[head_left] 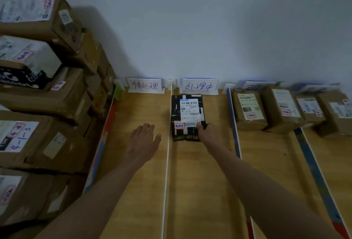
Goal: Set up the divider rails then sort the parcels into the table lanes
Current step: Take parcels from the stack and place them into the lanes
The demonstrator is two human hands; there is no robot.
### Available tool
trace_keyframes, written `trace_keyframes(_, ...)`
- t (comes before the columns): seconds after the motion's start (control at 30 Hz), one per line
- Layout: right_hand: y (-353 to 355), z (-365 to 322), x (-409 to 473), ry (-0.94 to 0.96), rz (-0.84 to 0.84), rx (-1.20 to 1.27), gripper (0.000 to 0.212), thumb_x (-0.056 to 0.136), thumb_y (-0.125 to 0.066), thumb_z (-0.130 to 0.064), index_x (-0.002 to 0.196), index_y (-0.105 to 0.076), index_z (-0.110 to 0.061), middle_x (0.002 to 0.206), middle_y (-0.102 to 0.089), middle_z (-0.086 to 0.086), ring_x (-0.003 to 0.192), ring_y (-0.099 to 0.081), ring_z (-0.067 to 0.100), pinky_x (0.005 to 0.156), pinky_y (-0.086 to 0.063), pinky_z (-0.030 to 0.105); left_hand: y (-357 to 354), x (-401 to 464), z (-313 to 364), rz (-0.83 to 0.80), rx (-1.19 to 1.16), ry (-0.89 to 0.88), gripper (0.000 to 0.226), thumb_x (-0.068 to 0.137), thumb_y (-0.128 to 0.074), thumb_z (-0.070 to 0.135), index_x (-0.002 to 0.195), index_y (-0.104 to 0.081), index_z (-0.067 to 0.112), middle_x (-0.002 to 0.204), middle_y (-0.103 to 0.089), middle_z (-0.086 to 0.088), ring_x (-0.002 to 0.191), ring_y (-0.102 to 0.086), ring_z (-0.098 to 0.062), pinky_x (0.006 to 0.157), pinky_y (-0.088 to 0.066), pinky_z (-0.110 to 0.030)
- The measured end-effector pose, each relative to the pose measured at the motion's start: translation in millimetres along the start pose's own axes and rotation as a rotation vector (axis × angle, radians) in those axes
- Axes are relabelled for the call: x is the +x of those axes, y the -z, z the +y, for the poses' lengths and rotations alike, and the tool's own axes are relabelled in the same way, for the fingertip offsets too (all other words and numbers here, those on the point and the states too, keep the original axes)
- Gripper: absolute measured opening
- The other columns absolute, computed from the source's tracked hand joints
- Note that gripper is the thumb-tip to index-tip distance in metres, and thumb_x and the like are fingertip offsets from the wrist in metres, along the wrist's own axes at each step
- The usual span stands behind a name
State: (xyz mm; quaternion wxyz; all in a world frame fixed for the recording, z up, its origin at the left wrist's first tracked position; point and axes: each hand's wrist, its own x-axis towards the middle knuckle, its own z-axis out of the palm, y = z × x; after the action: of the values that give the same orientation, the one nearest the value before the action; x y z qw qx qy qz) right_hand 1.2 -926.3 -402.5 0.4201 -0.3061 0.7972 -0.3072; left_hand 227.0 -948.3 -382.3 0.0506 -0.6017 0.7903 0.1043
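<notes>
A black parcel (185, 105) with a white shipping label lies at the far end of the second lane, below a handwritten sign (199, 86). My right hand (206, 133) grips its near right corner, thumb on top. My left hand (143, 139) hovers open over the first lane, fingers spread, just left of the white divider rail (167, 162). More rails (233, 124) (312, 162) (102, 143) stand upright along the wooden table (205, 191). Several brown parcels (249, 111) sit in the right lanes.
A tall stack of brown cardboard parcels (43, 105) fills the left side, beyond the leftmost rail. A second handwritten sign (145, 85) stands against the white wall at the head of the first lane. A third sign (253, 86) is partly hidden behind the right parcels.
</notes>
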Motion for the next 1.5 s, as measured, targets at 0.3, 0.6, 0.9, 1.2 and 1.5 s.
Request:
trace_keyframes(0.3, -18.6, -10.1, 31.1, -0.019, 0.019, 0.033, 0.037, 0.103, -0.046, -0.033, 0.115, -0.058, 0.0, 0.113, -0.065, 0.014, 0.104, -0.063, 0.026, 0.091, -0.055, 0.043, -13.0, 14.8, -14.1, -0.007, 0.022, 0.02, 0.054, 0.103, -0.033, 0.046, 0.147, -0.04, 0.016, 0.147, -0.045, -0.003, 0.131, -0.044, -0.021, 0.108, -0.036, -0.035)
trace_keyframes(0.6, -24.6, -17.9, 42.6, -0.013, 0.025, -0.002, 0.04, 0.104, -0.044, -0.035, 0.115, -0.058, 0.001, 0.114, -0.064, 0.015, 0.106, -0.062, 0.028, 0.094, -0.053, 0.046, -21.0, 15.4, -16.2, -0.019, 0.044, 0.025, 0.054, 0.102, -0.032, 0.047, 0.146, -0.041, 0.018, 0.146, -0.046, -0.002, 0.132, -0.045, -0.019, 0.109, -0.035, -0.035)
trace_keyframes(0.9, -9.4, -21.9, 17.9, 0.09, 0.037, -0.187, 0.048, 0.105, -0.034, -0.036, 0.135, -0.043, 0.001, 0.129, -0.053, 0.019, 0.118, -0.052, 0.031, 0.1, -0.046, 0.047, -4.2, 3.6, -13.8, -0.019, 0.089, 0.042, 0.053, 0.102, -0.032, 0.047, 0.145, -0.041, 0.018, 0.144, -0.048, -0.002, 0.13, -0.045, -0.02, 0.108, -0.036, -0.035)
trace_keyframes(1.2, 35.3, -43.8, -61.1, 0.421, 0.159, -0.571, 0.044, 0.103, -0.037, -0.035, 0.138, -0.043, -0.008, 0.135, -0.05, 0.013, 0.124, -0.047, 0.029, 0.102, -0.041, 0.043, 77.2, -34.6, -0.9, 0.081, 0.063, 0.019, 0.051, 0.102, -0.033, 0.046, 0.144, -0.041, 0.018, 0.145, -0.046, -0.003, 0.132, -0.043, -0.021, 0.109, -0.035, -0.038)
trace_keyframes(1.5, 38.7, -86.2, -167.0, 0.555, 0.198, -0.778, 0.058, 0.103, -0.03, -0.044, 0.153, -0.025, -0.015, 0.16, -0.025, 0.011, 0.147, -0.022, 0.029, 0.121, -0.018, 0.045, 150.6, -94.1, -18.8, 0.201, 0.111, -0.087, 0.049, 0.102, -0.033, 0.044, 0.138, -0.045, 0.014, 0.141, -0.05, -0.007, 0.131, -0.046, -0.025, 0.112, -0.035, -0.042)
